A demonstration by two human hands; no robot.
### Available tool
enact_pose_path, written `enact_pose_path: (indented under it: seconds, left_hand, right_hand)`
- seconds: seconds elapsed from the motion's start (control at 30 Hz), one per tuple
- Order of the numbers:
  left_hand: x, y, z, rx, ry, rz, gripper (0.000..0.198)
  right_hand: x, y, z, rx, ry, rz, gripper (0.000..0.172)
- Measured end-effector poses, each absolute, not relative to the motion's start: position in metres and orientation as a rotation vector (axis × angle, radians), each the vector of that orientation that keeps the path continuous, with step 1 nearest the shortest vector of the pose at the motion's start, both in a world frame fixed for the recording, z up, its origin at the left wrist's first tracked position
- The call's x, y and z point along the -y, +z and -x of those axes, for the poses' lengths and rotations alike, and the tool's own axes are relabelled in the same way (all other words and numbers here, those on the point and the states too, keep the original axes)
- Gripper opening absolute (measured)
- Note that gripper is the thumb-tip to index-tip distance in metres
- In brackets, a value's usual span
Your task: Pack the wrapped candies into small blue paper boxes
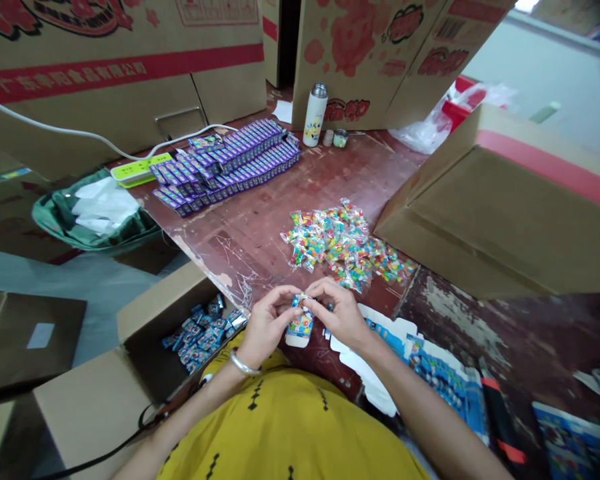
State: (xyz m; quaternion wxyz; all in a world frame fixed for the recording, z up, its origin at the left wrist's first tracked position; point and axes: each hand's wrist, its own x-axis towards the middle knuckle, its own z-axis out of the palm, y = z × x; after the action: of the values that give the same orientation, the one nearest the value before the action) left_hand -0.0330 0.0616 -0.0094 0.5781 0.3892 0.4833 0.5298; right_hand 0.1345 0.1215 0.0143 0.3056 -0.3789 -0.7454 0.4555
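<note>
Both my hands meet over one small printed candy box [300, 325] near the table's front edge. My left hand [269, 321] wraps its fingers around the box's left side. My right hand [338, 315] pinches at the top end of the box, which the fingertips partly hide. A white flap shows at the box's lower end. Just beyond my hands lies a heap of clear sachets of colourful candies [330, 240]. To the right, partly under my right forearm, are flat blue-and-white box blanks [437, 373].
Rows of purple boxes [230, 163] line the table's far left, beside a green power strip [141, 171]. A white bottle [315, 115] stands at the back. An open carton [155, 307] at lower left holds many small blue packs. A large carton [520, 213] occupies the right.
</note>
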Motion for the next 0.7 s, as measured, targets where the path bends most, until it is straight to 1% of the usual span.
enact_pose_path:
  seconds: [0.03, 0.1, 0.17, 0.2, 0.23, 0.33, 0.4, 0.47, 0.57, 0.7]
  left_hand:
    - [-0.062, -0.011, 0.036, -1.145, 1.236, -0.904, 0.025]
    - [-0.064, -0.015, 0.042, -1.209, 1.231, -0.881, 0.024]
    - [-0.066, -0.018, 0.048, -1.277, 1.226, -0.858, 0.027]
    - [-0.067, -0.019, 0.050, -1.303, 1.224, -0.846, 0.030]
    - [-0.068, -0.020, 0.051, -1.322, 1.225, -0.832, 0.031]
    - [-0.067, -0.019, 0.053, -1.324, 1.216, -0.753, 0.039]
    - [-0.066, -0.016, 0.052, -1.306, 1.193, -0.697, 0.049]
    - [-0.066, -0.015, 0.051, -1.288, 1.162, -0.676, 0.053]
    - [-0.068, -0.015, 0.048, -1.254, 1.126, -0.714, 0.051]
    - [-0.073, -0.016, 0.038, -1.281, 1.113, -0.996, 0.041]
  right_hand:
    - [-0.130, 0.014, -0.136, 2.027, 1.173, 1.015, 0.010]
    - [-0.152, 0.013, -0.140, 2.137, 0.965, 1.102, 0.014]
    - [-0.177, 0.009, -0.142, 2.251, 0.615, 1.222, 0.029]
    - [-0.190, 0.005, -0.143, 2.328, 0.492, 1.239, 0.033]
    - [-0.201, 0.002, -0.143, 2.390, 0.420, 1.235, 0.030]
    - [-0.221, -0.004, -0.143, 2.442, 0.358, 1.219, 0.012]
    - [-0.222, 0.001, -0.146, 2.338, 0.359, 1.233, 0.013]
    - [-0.216, 0.014, -0.150, 2.194, 0.378, 1.244, 0.014]
    - [-0.198, 0.037, -0.156, 2.127, 0.411, 1.246, 0.015]
    - [-0.173, 0.053, -0.152, 2.281, 0.375, 1.238, 0.010]
